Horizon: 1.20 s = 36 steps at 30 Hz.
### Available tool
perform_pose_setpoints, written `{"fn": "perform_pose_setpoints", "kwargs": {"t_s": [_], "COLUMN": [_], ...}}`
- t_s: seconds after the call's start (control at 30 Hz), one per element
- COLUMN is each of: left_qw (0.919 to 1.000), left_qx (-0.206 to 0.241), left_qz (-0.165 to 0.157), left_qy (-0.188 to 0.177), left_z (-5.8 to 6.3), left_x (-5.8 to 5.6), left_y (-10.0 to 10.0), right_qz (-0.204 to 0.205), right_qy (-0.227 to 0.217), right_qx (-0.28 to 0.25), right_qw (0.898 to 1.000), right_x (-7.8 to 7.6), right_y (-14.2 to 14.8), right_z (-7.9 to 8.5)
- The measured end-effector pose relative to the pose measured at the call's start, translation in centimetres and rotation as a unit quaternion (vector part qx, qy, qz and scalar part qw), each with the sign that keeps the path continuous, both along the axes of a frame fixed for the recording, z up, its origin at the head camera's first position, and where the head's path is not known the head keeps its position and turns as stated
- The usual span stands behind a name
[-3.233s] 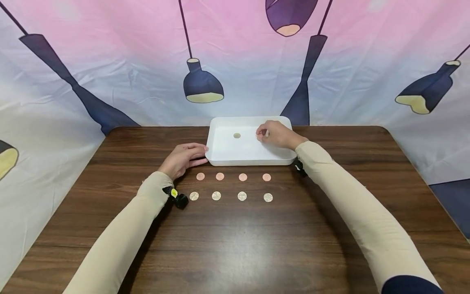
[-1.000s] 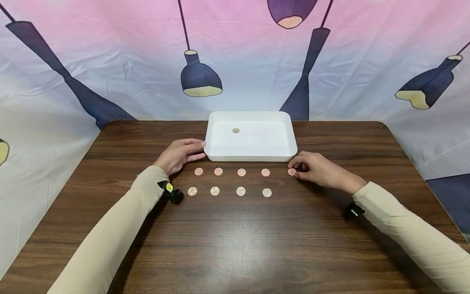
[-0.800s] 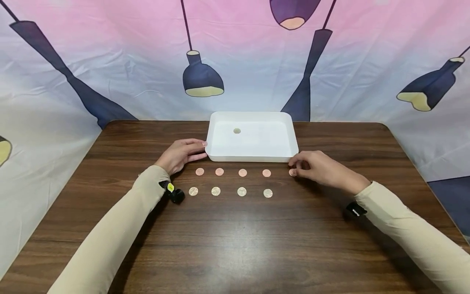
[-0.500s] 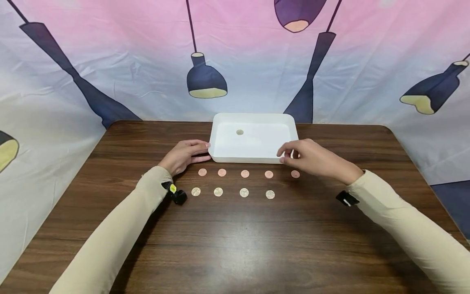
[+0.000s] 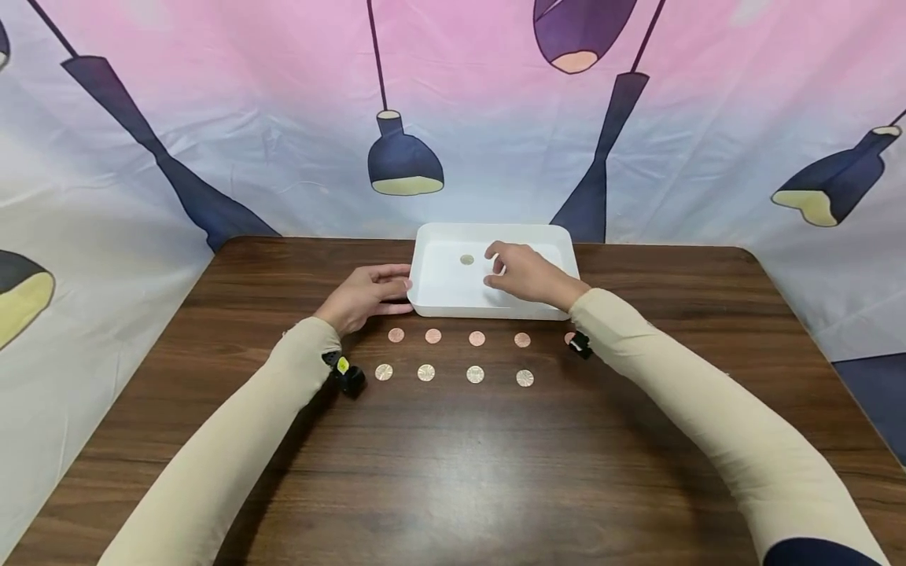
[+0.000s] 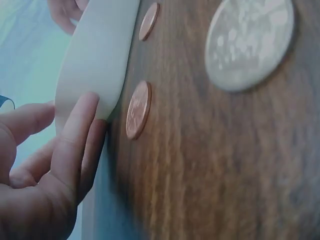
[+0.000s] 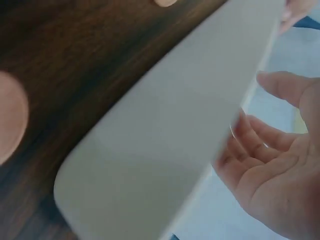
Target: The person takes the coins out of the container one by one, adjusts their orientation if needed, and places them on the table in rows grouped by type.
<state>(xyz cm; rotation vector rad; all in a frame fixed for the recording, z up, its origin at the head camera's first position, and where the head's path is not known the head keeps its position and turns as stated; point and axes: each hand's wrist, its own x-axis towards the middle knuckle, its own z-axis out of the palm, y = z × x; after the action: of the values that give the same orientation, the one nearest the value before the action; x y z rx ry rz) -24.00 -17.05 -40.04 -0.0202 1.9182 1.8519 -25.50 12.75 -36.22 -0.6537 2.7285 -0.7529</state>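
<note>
A white tray stands at the back of the table with one pale coin lying in it. My left hand touches the tray's left end with its extended fingertips; in the left wrist view these fingers lie against the outer wall. Over the tray hovers my right hand, to the right of the coin, thumb and fingers apart and nothing between them. In front of the tray lies a row of several copper coins, its rightmost partly hidden by the right wrist camera. Nearer lies a row of several pale coins.
The brown wooden table extends toward me and to both sides. A fabric backdrop printed with lamps hangs close behind the tray and the table's back edge.
My right hand laid a copper coin down at the right end of its row, let go, and moved up and left over the tray. My left hand stayed at the tray's left end.
</note>
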Motion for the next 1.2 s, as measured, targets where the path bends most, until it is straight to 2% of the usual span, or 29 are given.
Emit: {"fn": "perform_pose_setpoints", "kwargs": {"t_s": [0.33,0.5,0.83,1.2], "left_qw": [0.9998,0.9992,0.9986,0.9981], "left_qx": [0.006,0.003,0.015,0.016], "left_qz": [0.015,0.025,0.029,0.022], "left_qy": [-0.014,-0.03,-0.042,-0.055], "left_z": [0.0,0.2,0.1,-0.2], "left_x": [0.0,0.2,0.2,0.0], "left_y": [0.8,0.9,0.4,-0.1], "right_qz": [0.007,0.008,0.006,-0.003], "right_qy": [-0.039,-0.044,-0.01,-0.045], "right_qx": [0.004,0.002,-0.015,-0.012], "right_qw": [0.999,0.999,1.0,0.999], "right_x": [-3.9,-5.2,-6.2,-6.5], "right_y": [-1.3,-2.1,-3.2,-3.3], "right_z": [-2.0,-2.7,-3.1,-3.0]}}
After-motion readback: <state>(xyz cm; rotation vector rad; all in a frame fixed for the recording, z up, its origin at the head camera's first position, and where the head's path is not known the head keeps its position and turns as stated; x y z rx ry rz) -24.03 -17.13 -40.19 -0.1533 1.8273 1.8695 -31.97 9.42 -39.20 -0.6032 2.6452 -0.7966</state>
